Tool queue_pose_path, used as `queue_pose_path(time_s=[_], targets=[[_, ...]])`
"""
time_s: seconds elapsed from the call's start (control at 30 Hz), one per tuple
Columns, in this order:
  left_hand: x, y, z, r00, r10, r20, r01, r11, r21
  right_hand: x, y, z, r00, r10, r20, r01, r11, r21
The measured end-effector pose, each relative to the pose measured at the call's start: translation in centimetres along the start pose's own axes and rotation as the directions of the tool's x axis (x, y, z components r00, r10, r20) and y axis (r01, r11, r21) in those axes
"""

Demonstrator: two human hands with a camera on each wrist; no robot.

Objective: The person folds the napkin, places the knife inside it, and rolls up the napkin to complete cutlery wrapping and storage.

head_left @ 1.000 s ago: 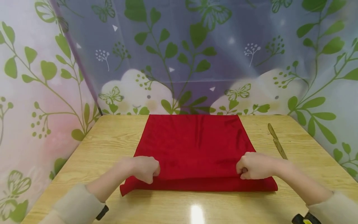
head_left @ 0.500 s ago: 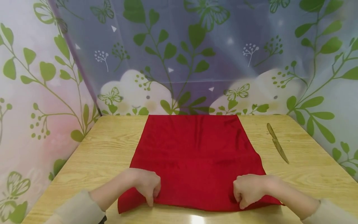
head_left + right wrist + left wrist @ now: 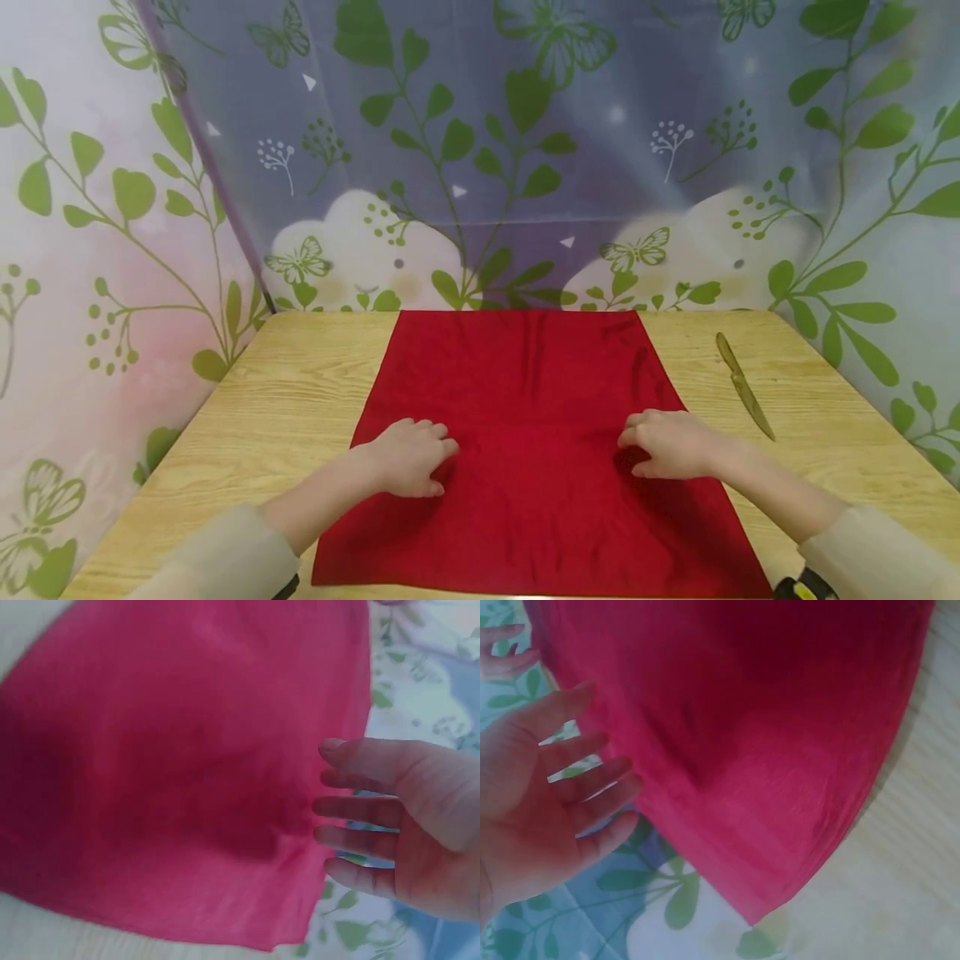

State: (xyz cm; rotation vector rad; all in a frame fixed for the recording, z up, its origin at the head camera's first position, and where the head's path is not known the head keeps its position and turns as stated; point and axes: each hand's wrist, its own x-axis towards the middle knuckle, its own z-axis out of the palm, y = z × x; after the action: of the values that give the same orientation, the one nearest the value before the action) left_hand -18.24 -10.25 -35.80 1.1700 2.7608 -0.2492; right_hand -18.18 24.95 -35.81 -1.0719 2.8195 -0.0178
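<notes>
"Lying spread on the wooden table (image 3: 300, 392), head view: red cloth (image 3: 525, 508), far edge to near edge?"

"Yep, middle of the table, light creases. Left hand (image 3: 412, 457) over its left part, right hand (image 3: 670, 443) over its right part, well apart."

"Holding anything?"

"Nope. Both released, fingers loosely bent, palms down. Fingertips touching the cloth? Can't tell."

"Other stuff?"

"Knife (image 3: 745, 385) on the table, right of the cloth, not touching it. Leaf-print backdrop (image 3: 517, 150) behind. Pale sleeves (image 3: 232, 550) on both arms."

"Left wrist view?"

"Left hand at the left side, palm showing, fingers extended and parted, nothing in it. Cloth fills the middle, one corner pointing down, pale wood to the right. Other hand's fingers poke in at upper left."

"Right wrist view?"

"Right hand at the right side, thumb uppermost, fingers straight with gaps between, nothing grasped. Fingertips overlap the cloth's edge from this angle. Cloth takes up most of the rest; bit blurry. Printed backdrop shows behind the hand."
</notes>
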Motion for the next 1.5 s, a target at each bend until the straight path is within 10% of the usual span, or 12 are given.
queue_pose_path(time_s=[0.53,0.87,1.13,1.5], targets=[[0.7,0.2,1.1,0.998,0.015,0.061,-0.008,0.994,-0.112,-0.3,1.0,1.4,0.999,0.018,0.026,-0.02,0.997,0.076],[1.5,-0.3,1.6,0.998,0.007,-0.064,-0.008,1.0,-0.015,0.5,1.1,2.3,0.981,-0.084,-0.174,0.062,0.99,-0.128],[3.8,-1.9,1.5,0.995,-0.069,0.078,0.076,0.992,-0.095,2.4,0.1,2.1,0.99,-0.124,-0.074,0.114,0.986,-0.123],[4.2,-2.1,2.2,0.987,-0.131,0.097,0.135,0.99,-0.045,2.1,-0.1,2.4,0.999,-0.033,-0.007,0.031,0.983,-0.181]])
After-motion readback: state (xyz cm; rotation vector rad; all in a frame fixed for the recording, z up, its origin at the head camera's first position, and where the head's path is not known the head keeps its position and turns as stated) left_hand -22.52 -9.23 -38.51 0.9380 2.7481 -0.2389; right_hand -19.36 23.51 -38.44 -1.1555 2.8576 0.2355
